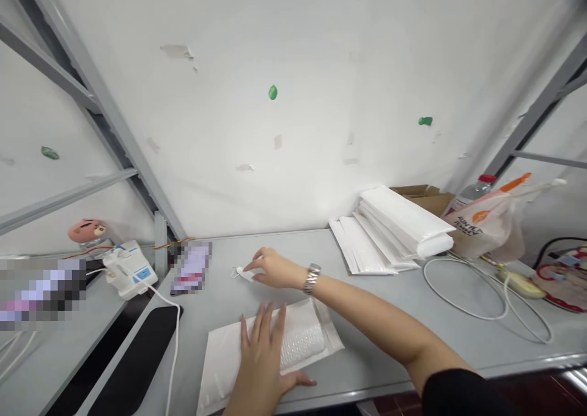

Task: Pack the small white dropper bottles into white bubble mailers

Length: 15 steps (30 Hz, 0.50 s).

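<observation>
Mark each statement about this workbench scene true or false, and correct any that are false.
1. The left hand lies flat on a white padded mailer. True.
2. The metal wristwatch is on the left wrist. False: it is on the right wrist.
3. The right hand is right beside a small white item. True.
4. The stack of white envelopes lies to the left of both hands. False: it lies to their right.
5. A plastic bottle with a red cap stands behind a carrier bag. True.
</observation>
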### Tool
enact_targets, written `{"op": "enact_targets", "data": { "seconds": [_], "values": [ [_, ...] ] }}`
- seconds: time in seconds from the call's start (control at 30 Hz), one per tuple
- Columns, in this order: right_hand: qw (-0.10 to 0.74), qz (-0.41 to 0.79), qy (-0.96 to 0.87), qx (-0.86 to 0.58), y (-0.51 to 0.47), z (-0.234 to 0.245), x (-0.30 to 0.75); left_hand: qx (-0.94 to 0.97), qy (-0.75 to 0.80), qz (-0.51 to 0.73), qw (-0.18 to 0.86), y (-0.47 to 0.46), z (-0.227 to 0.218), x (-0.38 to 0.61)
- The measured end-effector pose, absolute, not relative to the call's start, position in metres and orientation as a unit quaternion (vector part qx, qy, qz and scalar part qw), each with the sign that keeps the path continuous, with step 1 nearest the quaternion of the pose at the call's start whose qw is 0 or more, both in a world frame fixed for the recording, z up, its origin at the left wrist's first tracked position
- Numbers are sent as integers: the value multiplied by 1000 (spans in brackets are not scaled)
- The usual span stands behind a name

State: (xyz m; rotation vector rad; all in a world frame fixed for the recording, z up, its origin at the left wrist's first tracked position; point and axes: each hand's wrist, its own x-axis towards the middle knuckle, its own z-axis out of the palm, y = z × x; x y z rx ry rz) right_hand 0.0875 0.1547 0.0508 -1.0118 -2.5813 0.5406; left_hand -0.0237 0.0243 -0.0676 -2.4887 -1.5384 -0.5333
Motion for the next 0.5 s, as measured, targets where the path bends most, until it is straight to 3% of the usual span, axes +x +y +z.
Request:
{"op": "enact_targets", "data": {
  "seconds": [0.17,0.33,0.5],
  "values": [
    [74,89,-931,-347,165,4,47,-833,-526,-155,73,30,-51,-40],
    [101,68,-915,-385,160,7,73,-831,-518,-181,94,36,-43,-44],
    [150,118,-878,-438,140,40,126,-829,-513,-207,83,41,-42,-34]
  ]
}}
